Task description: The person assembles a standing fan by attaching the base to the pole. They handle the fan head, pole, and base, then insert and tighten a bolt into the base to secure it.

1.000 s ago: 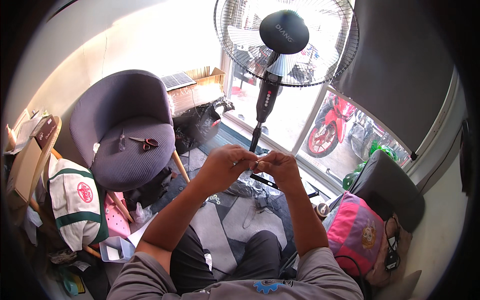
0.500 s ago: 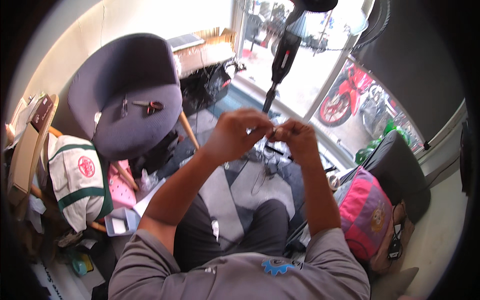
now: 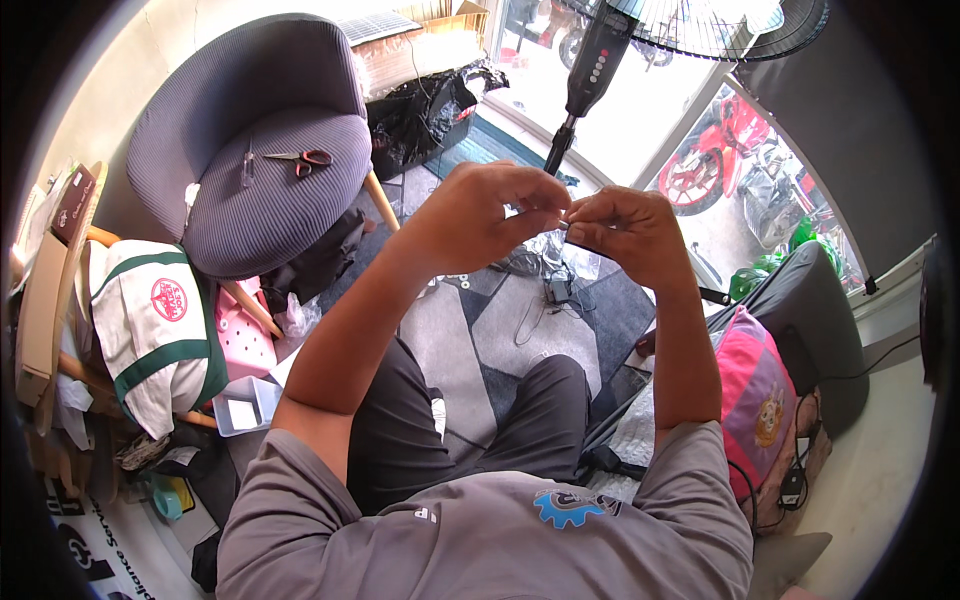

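My left hand and my right hand meet in front of me, fingertips pinched together on a small thin object that is too small to identify. Both hands hover above the patterned grey rug, over a tangle of cables and small parts on the floor. My knees in dark trousers show below the hands.
A grey round armchair at my left carries red-handled scissors and a small tool. A standing fan rises ahead. A pink cushion lies on a dark seat at my right. A white and green garment hangs at left.
The view has tilted down and drawn closer to my hands. The hands stay pinched together on the small object, now lower and larger in the picture.
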Motion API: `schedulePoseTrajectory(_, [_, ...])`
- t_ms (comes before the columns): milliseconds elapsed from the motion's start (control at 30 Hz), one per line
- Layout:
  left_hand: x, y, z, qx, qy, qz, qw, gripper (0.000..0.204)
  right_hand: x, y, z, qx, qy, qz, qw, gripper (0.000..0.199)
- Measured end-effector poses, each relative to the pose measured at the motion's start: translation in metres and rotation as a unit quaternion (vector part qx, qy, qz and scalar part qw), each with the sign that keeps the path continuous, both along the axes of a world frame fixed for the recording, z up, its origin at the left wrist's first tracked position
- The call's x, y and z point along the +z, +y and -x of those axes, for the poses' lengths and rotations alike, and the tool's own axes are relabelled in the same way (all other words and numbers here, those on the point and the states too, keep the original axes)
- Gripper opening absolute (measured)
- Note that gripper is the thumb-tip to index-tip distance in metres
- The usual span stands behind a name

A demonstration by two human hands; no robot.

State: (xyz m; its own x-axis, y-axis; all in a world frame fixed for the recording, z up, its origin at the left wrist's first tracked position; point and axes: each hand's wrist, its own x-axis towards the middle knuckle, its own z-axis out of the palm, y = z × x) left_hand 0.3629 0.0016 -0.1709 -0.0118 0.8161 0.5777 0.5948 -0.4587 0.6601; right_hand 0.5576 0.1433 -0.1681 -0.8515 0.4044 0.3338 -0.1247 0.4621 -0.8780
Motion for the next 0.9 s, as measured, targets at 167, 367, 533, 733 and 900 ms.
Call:
schedulePoseTrajectory(167, [0.0,-0.004,-0.003,0.01,0.029,-0.011,0.999,0.017,0.006,0.005,0.0,0.027,-0.014,-0.11,0.993,0.012])
schedulePoseTrajectory(367, [0.001,-0.006,-0.004,0.003,0.004,-0.032,0.999,0.019,-0.002,0.004,0.001,0.041,0.008,-0.02,0.999,0.015])
schedulePoseTrajectory(533, [-0.002,-0.004,0.001,-0.055,-0.084,0.025,0.995,0.024,-0.006,0.001,0.0,0.046,0.031,0.009,0.998,0.015])
schedulePoseTrajectory(733, [-0.004,-0.003,0.003,-0.101,-0.165,0.048,0.98,0.029,-0.007,0.0,0.001,0.057,0.066,0.002,0.996,0.014])
schedulePoseTrajectory(900, [-0.001,-0.006,-0.001,-0.066,-0.095,-0.017,0.993,0.028,-0.011,0.002,0.002,0.074,0.074,0.046,0.993,0.013])
